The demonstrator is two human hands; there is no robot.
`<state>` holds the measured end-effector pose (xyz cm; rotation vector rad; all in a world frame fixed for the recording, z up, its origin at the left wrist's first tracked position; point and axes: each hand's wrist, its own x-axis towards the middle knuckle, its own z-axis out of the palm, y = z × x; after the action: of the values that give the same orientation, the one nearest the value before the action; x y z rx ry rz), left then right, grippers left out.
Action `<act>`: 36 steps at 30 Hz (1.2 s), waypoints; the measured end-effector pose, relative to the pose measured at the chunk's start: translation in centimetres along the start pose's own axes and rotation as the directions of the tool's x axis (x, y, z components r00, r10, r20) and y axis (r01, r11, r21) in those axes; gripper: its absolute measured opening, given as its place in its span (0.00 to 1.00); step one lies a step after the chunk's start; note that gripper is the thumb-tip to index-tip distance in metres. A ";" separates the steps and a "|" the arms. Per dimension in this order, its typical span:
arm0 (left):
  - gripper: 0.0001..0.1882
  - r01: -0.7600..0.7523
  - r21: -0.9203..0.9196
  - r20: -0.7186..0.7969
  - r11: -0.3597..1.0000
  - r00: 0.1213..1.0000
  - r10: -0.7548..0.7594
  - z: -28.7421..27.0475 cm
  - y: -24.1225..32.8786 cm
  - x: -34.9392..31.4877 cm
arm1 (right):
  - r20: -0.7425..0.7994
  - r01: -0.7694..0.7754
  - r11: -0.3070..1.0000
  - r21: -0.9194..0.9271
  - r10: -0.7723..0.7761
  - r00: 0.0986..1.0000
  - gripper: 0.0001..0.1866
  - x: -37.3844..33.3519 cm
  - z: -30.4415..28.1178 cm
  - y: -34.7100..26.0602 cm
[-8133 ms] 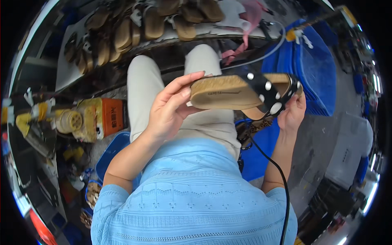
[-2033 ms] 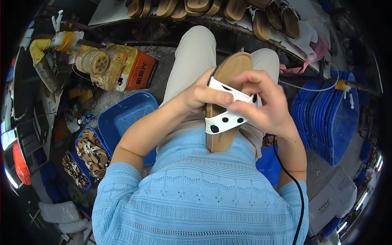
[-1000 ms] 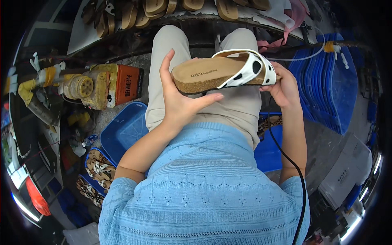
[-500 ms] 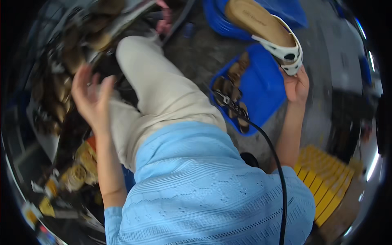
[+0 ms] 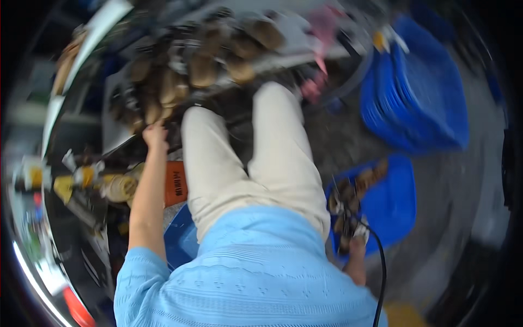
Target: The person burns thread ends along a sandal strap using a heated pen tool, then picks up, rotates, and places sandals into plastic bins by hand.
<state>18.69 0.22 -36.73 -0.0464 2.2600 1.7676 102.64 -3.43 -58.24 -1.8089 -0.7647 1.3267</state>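
Note:
My left hand (image 5: pixel 156 135) is at the near edge of a pale bench, closed on the end of a tan-soled sandal (image 5: pixel 152 112); motion blurs its fingers. More tan-soled sandals (image 5: pixel 202 70) stand in rows on that bench. On my right, my right hand (image 5: pixel 357 252) is low at the near side of a blue bin (image 5: pixel 393 204), its fingers mostly hidden. A small part of a white sandal (image 5: pixel 360 231) shows at that hand. Several brown sandals (image 5: pixel 348 192) lie along the left side of the bin.
A stack of blue bins (image 5: pixel 411 90) stands at the far right. Pink material (image 5: pixel 321 38) hangs by the bench. Beside my left leg are an orange box (image 5: pixel 175 183) and another blue container (image 5: pixel 182 234). A black cable (image 5: pixel 383 272) runs past my right side.
My view and body have turned left toward the bench. My left hand has gone from open in the air to the sandals. My right hand has lowered the white sandal into the blue bin.

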 end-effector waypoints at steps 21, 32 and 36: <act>0.32 -0.412 0.581 -0.026 0.702 0.853 0.522 6.5 7.9 17.7 | 0.506 0.770 0.530 0.356 -0.802 0.317 0.08 -10.8 43.5 -50.7; 0.29 -0.652 0.018 0.058 0.758 0.757 0.650 6.2 9.6 7.6 | 0.667 0.550 -0.834 -0.049 -0.437 -0.604 0.19 -24.1 72.0 -75.3; 0.20 -0.394 -0.353 0.195 0.849 0.856 0.479 1.8 13.4 -1.8 | 0.763 0.651 -0.759 0.011 -0.414 -0.497 0.18 -26.2 70.4 -75.5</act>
<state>18.21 5.13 -24.04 0.6756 1.8803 2.1718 25.29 31.56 6.10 -0.0987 -2.6206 -0.4642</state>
